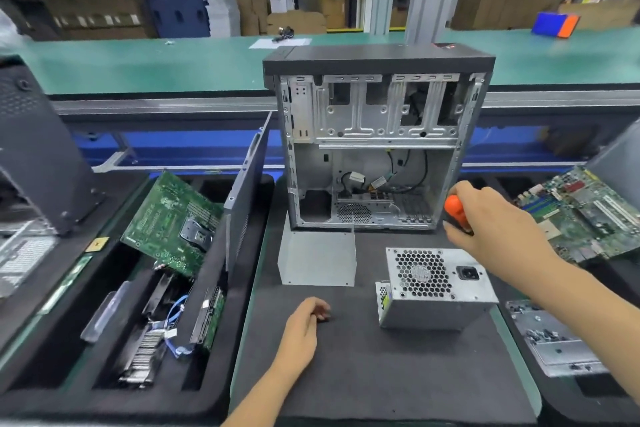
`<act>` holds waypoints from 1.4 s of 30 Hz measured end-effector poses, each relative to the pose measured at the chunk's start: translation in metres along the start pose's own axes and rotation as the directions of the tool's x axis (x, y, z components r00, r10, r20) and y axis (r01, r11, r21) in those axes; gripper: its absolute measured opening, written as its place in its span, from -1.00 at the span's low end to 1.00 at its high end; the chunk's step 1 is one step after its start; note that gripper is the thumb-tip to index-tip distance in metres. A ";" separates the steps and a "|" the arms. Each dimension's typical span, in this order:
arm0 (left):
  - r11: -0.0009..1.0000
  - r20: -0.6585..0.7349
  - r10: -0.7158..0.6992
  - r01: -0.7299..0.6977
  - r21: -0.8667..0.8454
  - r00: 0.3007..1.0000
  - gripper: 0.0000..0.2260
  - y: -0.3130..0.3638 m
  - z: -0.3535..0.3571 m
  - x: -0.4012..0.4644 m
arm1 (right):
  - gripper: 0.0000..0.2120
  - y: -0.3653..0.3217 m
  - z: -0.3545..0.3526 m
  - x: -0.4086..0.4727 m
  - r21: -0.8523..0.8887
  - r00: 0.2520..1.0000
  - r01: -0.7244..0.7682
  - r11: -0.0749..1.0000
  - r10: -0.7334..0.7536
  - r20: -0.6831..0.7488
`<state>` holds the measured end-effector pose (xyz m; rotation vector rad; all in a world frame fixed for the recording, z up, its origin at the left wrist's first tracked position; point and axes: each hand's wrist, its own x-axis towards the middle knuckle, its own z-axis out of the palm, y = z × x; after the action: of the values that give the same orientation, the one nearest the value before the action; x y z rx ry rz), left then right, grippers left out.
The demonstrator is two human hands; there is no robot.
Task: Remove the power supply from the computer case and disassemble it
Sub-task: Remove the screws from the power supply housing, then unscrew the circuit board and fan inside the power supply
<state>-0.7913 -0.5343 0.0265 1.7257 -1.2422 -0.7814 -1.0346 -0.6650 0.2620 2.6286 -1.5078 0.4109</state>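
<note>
1. An orange-handled screwdriver (458,213) is gripped in the right hand (498,229), with the fingers curled round the handle; the tool's shaft is hidden by the hand.
2. The left hand (304,326) is rested on the dark grey foam work mat (381,374), fingers loosely curled toward the palm; whether something small is pinched at the fingertips cannot be told.
3. The silver sheet-metal power supply box (438,291) is seen lying on the mat, out of the case, below the right hand and to the right of the left hand. Its upward face is pierced by a honeycomb fan grille, behind which a fan hub is visible, and a black mains socket is set beside the grille. A small perforated end with a yellowish label is turned toward the left hand.
4. A flat grey metal plate (317,258) is laid on the mat just beyond the left hand, touching the foot of the case.
5. The open black-and-silver tower computer case (377,139) is stood upright beyond both hands, its right edge just beside the right hand. Bare drive bays are seen in the upper part, loose cables and a round vent lower down.
6. Left of the left hand, a black compartmented tray (242,288) is filled with a green circuit board (166,218), a blue cable and other parts.
7. Right of the right hand, another green motherboard (588,215) is seen.
</note>
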 end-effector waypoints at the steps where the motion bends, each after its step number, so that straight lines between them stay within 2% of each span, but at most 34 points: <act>1: 1.000 0.013 0.011 -0.011 0.006 1.000 -0.65 0.004 0.005 -0.001 | -0.74 0.000 0.000 0.000 -0.002 1.000 0.003 1.000 -0.003 0.003; 5: 0.983 0.063 0.138 -0.144 0.114 0.989 -0.67 0.005 0.012 -0.003 | -0.74 0.001 -0.002 0.001 0.007 1.000 0.007 1.000 -0.007 0.013; 9: 0.900 0.116 0.284 -0.306 0.310 0.952 -0.64 0.000 0.009 -0.003 | -0.74 0.004 -0.003 0.002 0.015 1.000 0.013 1.000 -0.013 0.004; 13: 0.856 0.076 0.351 -0.353 0.377 0.933 -0.63 -0.002 0.007 -0.001 | -0.74 0.007 -0.002 0.002 0.017 1.000 0.014 1.000 -0.014 0.001; 17: 0.880 -0.007 0.317 -0.291 0.376 0.949 -0.66 -0.008 0.004 -0.003 | -0.74 0.011 0.000 0.002 0.017 1.000 0.015 1.000 -0.015 -0.007; 20: 0.963 -0.032 0.221 -0.213 0.167 0.975 -0.63 -0.006 0.003 -0.005 | -0.74 0.014 0.005 0.003 0.018 1.000 0.017 1.000 -0.017 0.001; 22: 0.982 -0.002 0.175 -0.175 0.075 0.985 -0.59 -0.002 0.004 -0.007 | -0.70 0.017 0.009 0.004 0.010 0.998 0.023 1.000 -0.024 0.054; 24: 0.980 0.030 0.184 -0.185 0.074 0.983 -0.61 0.000 0.006 -0.009 | -0.66 0.021 0.014 0.007 0.037 0.992 0.042 0.998 -0.047 0.119; 28: 0.971 0.045 0.206 -0.209 0.114 0.978 -0.67 0.004 0.007 -0.006 | -0.61 0.026 0.021 0.015 0.272 0.963 0.017 0.962 -0.088 0.254; 30: 0.964 0.016 0.218 -0.218 0.154 0.976 -0.71 0.009 0.005 0.000 | -0.65 0.028 0.024 0.021 0.337 0.959 0.022 0.941 -0.116 0.260; 32: 0.952 -0.013 0.233 -0.225 0.209 0.972 -0.75 0.016 0.002 0.011 | -0.77 0.033 0.029 0.028 0.340 0.946 0.044 0.939 -0.148 0.288; 35: 0.968 -0.011 0.138 -0.133 0.211 0.990 -0.82 0.041 0.001 0.031 | -0.86 0.038 0.040 0.038 0.295 0.874 0.105 0.950 -0.230 0.429; 37: 0.986 0.035 0.042 -0.047 0.157 0.999 -0.82 0.065 0.004 0.042 | -0.82 0.039 0.045 0.043 0.281 0.802 0.127 0.951 -0.265 0.535; 40: 0.999 0.202 -0.047 0.045 0.011 0.978 -0.71 0.102 0.012 0.052 | -0.73 0.036 0.053 0.047 0.256 0.704 0.154 0.954 -0.288 0.650; 42: 0.992 0.332 -0.085 0.112 -0.064 0.940 -0.64 0.119 0.017 0.055 | -0.71 0.032 0.056 0.050 0.242 0.678 0.153 0.958 -0.280 0.679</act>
<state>-0.8386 -0.6089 0.1251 1.6446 -1.3277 -1.2028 -1.0275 -0.7342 0.2200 3.2593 -1.2813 -0.6203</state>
